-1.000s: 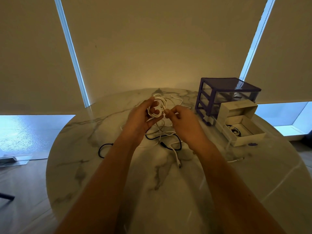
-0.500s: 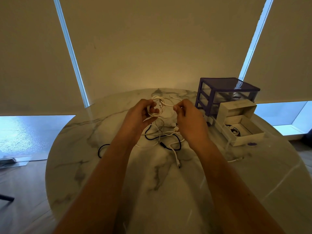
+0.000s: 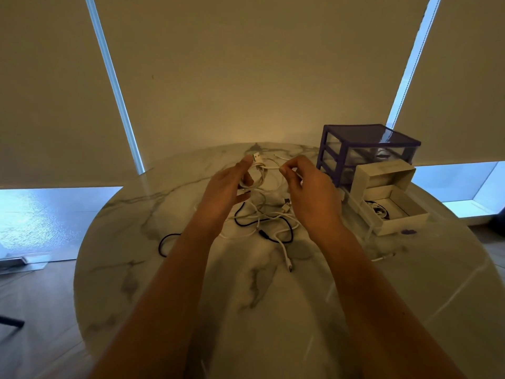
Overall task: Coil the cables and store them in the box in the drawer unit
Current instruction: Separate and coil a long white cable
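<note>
Both hands, left hand (image 3: 228, 184) and right hand (image 3: 308, 187), hold the white cable (image 3: 266, 168) between them.

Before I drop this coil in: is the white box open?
Open: the white box has no lid on, and a coiled cable shows inside.

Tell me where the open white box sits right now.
In the head view the open white box sits at the table's right side, directly in front of the purple drawer unit, right of the right hand.
</note>
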